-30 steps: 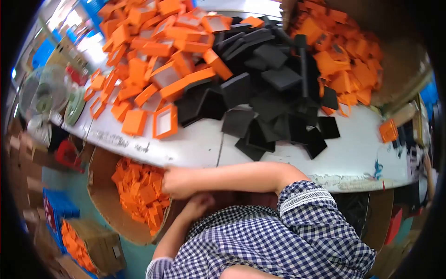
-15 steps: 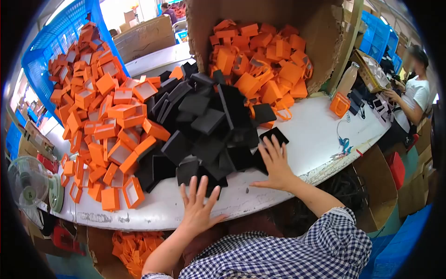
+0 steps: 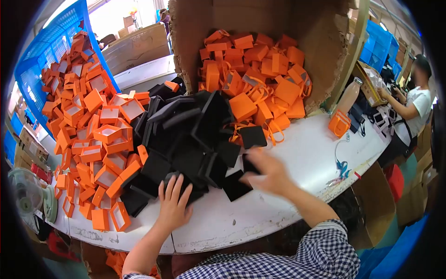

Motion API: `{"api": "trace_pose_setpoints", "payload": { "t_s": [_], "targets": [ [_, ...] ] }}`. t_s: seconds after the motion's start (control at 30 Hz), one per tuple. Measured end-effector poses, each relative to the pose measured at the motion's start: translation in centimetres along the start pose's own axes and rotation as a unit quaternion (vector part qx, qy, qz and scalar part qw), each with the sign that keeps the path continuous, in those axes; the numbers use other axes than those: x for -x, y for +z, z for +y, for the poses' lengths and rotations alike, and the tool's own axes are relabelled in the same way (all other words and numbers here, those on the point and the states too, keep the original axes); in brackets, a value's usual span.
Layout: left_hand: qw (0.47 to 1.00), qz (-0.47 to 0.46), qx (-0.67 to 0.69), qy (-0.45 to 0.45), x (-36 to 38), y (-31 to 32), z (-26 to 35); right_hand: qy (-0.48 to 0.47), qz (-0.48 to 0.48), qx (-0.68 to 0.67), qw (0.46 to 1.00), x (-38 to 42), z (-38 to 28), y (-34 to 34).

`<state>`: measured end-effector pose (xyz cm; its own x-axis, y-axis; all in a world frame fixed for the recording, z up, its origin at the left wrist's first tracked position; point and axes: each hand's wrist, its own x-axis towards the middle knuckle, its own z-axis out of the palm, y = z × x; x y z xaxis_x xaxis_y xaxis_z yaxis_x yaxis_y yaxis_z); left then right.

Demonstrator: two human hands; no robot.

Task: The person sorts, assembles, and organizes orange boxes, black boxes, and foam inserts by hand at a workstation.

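My left hand lies flat on the near edge of the heap of black pads, fingers spread wide and resting on top of the nearest pieces, gripping nothing. My right hand is at the right edge of the same heap, just beside a loose black square; it is blurred, so I cannot tell whether the fingers are open or closed on anything.

The black pads sit in the middle of the white table, piled loosely, some flat and some tipped on edge. To their left, a wide spread of orange box lids with pale insides covers the table and runs up into a blue crate at the far left. Behind the black heap, a big cardboard box lies on its side with orange boxes with handles spilling out of it onto the pads.

On the right of the table stand a small orange bag and a bottle, with a blue ribbon lying nearer the edge. Farther right, another person in a white shirt works at the far end. A fan stands at the near left, below table level.
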<state>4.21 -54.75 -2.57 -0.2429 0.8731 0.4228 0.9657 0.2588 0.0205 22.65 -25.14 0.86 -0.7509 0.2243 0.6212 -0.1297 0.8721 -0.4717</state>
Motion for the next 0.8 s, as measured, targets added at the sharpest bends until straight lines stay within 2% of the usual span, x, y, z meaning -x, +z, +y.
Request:
{"api": "trace_pose_setpoints", "payload": {
  "t_s": [0.03,0.07,0.1,0.13,0.2,0.23,0.27,0.3,0.33,0.37,0.4,0.43,0.47,0.5,0.53,0.57,0.67,0.7,0.73,0.8],
  "targets": [
    [0.999,-0.003,0.035,-0.011,1.4,-1.1,0.8,0.026,0.141,0.019,0.990,0.1,4.3,-1.7],
    [0.999,0.024,0.037,-0.021,2.9,-2.2,1.1,0.120,0.197,0.163,0.959,0.6,11.0,-3.7],
    [0.997,0.055,0.038,-0.028,4.4,-3.1,0.9,0.178,0.259,0.160,0.936,-0.4,15.3,-6.6],
    [0.992,0.082,0.023,-0.093,6.0,-4.0,0.3,0.163,0.330,0.215,0.905,-0.8,20.6,-8.8],
    [0.965,0.180,0.028,-0.188,8.5,-5.1,-2.0,0.250,0.415,0.193,0.853,-1.3,29.5,-11.2],
    [0.953,0.210,0.001,-0.220,9.9,-5.4,-3.4,0.247,0.414,0.190,0.855,-1.9,30.9,-12.3],
    [0.951,0.214,-0.005,-0.224,11.4,-5.7,-4.4,0.313,0.391,0.071,0.862,-2.9,32.0,-12.8],
    [0.930,0.192,-0.051,-0.311,13.0,-6.1,-5.2,0.372,0.360,-0.050,0.854,-4.1,32.7,-12.6],
    [0.898,0.166,-0.096,-0.396,14.6,-6.4,-5.7,0.448,0.342,-0.117,0.818,-5.4,31.3,-12.9],
    [0.896,0.168,-0.102,-0.399,16.1,-6.2,-6.3,0.464,0.356,-0.150,0.797,-5.8,32.3,-12.5],
    [0.883,0.125,-0.142,-0.430,17.4,-5.5,-7.0,0.480,0.370,-0.181,0.775,-5.7,33.9,-12.8],
    [0.867,0.081,-0.179,-0.459,18.4,-5.0,-7.7,0.504,0.308,-0.066,0.804,-5.3,37.8,-13.4],
    [0.867,0.080,-0.180,-0.458,19.0,-4.7,-8.2,0.504,0.308,-0.068,0.804,-6.1,37.2,-13.0],
    [0.858,0.074,-0.133,-0.490,19.3,-4.1,-8.7,0.400,0.279,0.110,0.866,-6.9,36.8,-12.7],
    [0.846,0.063,-0.084,-0.522,19.3,-3.5,-8.7,0.278,0.232,0.284,0.888,-7.7,35.0,-12.2],
    [0.845,0.069,-0.091,-0.522,18.5,-3.5,-8.5,0.222,0.228,0.218,0.923,-8.9,28.6,-11.9],
    [0.843,0.048,-0.100,-0.527,18.0,-3.4,-9.1,0.205,0.211,0.258,0.920,-4.8,32.9,-14.1],
    [0.844,0.062,-0.115,-0.519,18.2,-3.0,-9.3,0.330,0.176,0.275,0.886,-4.3,32.4,-14.9],
    [0.841,0.052,-0.114,-0.526,18.2,-2.7,-9.3,0.332,0.164,0.275,0.887,-4.7,33.1,-14.4],
    [0.857,0.092,-0.100,-0.498,18.6,-3.0,-9.7,0.200,0.206,0.305,0.908,-5.2,35.8,-11.6]
  ]
}}
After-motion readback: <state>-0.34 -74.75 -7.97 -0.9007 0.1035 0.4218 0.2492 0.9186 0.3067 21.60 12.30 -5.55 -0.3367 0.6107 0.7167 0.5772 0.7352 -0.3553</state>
